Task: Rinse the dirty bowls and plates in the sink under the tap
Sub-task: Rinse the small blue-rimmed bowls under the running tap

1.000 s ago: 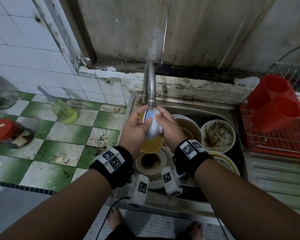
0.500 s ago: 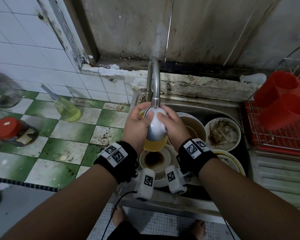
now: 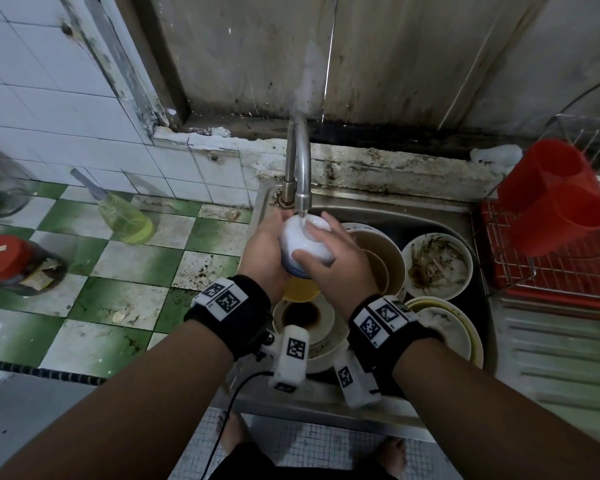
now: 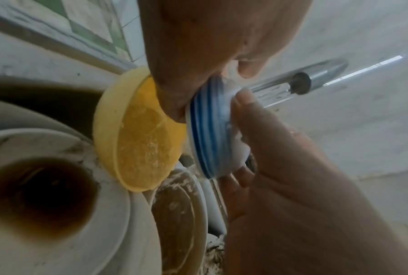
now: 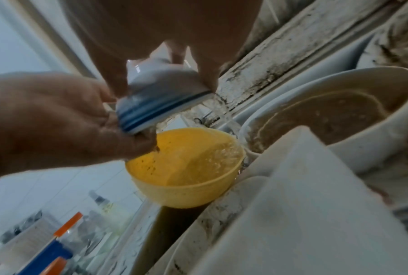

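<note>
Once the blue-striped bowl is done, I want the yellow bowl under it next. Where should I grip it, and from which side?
Probably pinch the near-left rim of the yellow bowl, coming down from above on the left hand's side. It sits open side up with water in it, so the rim is the only thin edge. Its right side is crowded by the brown-stained bowl and a white plate.

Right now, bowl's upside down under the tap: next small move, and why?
Probably turn the white bowl rim-up. Both the left hand and right hand grip it inverted, so tap water strikes only its base and runs off into the yellow bowl.
</note>
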